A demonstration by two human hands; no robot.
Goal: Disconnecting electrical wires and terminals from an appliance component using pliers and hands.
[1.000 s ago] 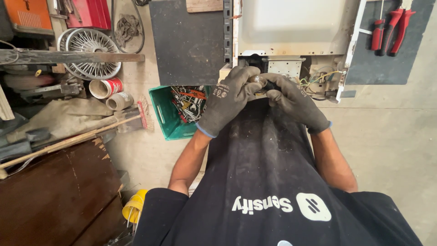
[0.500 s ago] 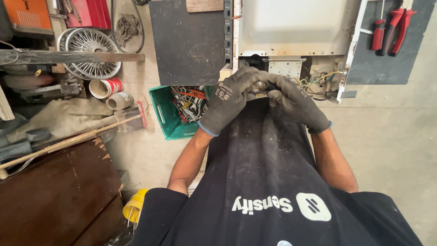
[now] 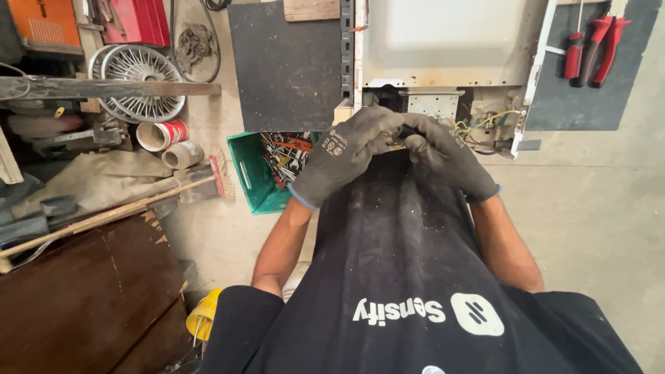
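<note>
Both my hands wear dark grey work gloves and meet in front of my black shirt. My left hand (image 3: 344, 158) and my right hand (image 3: 449, 156) press their fingertips together on a small part (image 3: 397, 134) that is mostly hidden between them. Just beyond the hands lies a white appliance (image 3: 450, 41) on the floor, its lower compartment open. Loose yellow and green wires (image 3: 485, 125) and a perforated metal bracket (image 3: 433, 104) show inside it.
A green crate of hand tools (image 3: 267, 170) sits to the left of my hands. Red-handled screwdrivers (image 3: 589, 45) lie on a dark mat at top right. A broom (image 3: 118, 211), fan guard (image 3: 138, 76), tins (image 3: 161, 135) and a brown wooden panel (image 3: 76, 298) crowd the left. A yellow object (image 3: 203, 318) is below.
My hands have stayed together at the same spot; the fingers have shifted only slightly on the small part.
</note>
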